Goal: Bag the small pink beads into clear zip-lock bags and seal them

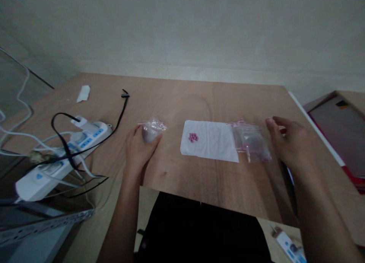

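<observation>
wooden table (176,103), pale wall behind. left hand (137,147): thumb and fingers parted around the near side of 1 crumpled clear bag (154,125) with a reddish seal line; contact seen, but cannot tell if the bag is gripped. right hand (295,141): raised at the table's right, thumb and forefinger tips close together; cannot tell if anything sits between them. the 2 hands are well apart.

between them, 1 white sheet (218,141), lying flat. small pink pieces (193,137) in a tight cluster on its left part. clear bags (255,143) overlap at the sheet's right end, reddish lines along their edges, right hand just beside.

far left: white power strip (30,185), blue socket panels, a blue mark near its near end, too small to read. white adapter (85,125) plugged in, black cable (121,112) trailing across the table. white scrap (83,93) behind. far right: pale panel (339,129), red edging, 1 black-and-orange patch, any lettering too blurred to read. below, dark trousers (199,232).
</observation>
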Tool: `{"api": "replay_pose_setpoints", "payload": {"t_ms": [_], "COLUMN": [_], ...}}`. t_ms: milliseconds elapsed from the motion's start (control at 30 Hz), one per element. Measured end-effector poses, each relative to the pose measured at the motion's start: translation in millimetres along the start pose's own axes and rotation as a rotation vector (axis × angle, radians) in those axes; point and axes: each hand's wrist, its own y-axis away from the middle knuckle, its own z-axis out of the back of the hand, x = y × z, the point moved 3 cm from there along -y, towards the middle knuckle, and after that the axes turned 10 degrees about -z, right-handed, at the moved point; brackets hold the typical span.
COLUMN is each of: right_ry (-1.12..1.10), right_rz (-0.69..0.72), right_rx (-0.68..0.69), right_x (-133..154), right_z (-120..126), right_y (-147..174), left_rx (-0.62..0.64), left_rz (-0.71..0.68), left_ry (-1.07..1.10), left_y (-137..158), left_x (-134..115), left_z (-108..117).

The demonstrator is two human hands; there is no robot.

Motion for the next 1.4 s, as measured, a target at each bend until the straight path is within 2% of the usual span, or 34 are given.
{"api": "replay_pose_setpoints", "payload": {"t_ms": [167,333,533,633,733,800,900,1000,1200,1333,1400], "right_ry": [0.062,-0.130,-0.242,-0.304,-0.428,-0.529,-0.697,-0.813,-0.741,-0.589,-0.512], "right_rz": [0.024,0.121,0.327,0.370,0.372,0.365,0.319,0.238,0.218,0.230,0.257], "right_rx": [0.010,0.082,0.315,0.413,0.542,0.683,0.928,1.071,1.130,1.028,0.983], "right_x": [10,42,95,110,121,126,130,130,127,119,118], "right_z": [-3,-15,-58,-77,-88,-92,-95,-92,-81,-75,-74], "right_y": [19,35,51,55,59,62,70,78,87,90,95], "left_rx": [-0.090,-0.146,-0.102,-0.059,0.046,0.114,0.145,0.147,0.224,0.134,0.164], "left_rz": [-0.067,-0.180,-0.180,-0.183,-0.183,-0.188,-0.179,-0.172,-0.150,-0.334,-0.455], "left_ry": [-0.088,0.003,0.036,0.167,0.364,0.486,0.621,0.684,0.677,0.372,0.238], "left_y": [6,13,12,12,14,14,16,18,24,32,40], "left_x": [-6,-21,-26,-26,-28,-31,-35,-40,-52,-67,-79], "left_z": [8,14,11,18,27,33,38,37,35,49,51]}}
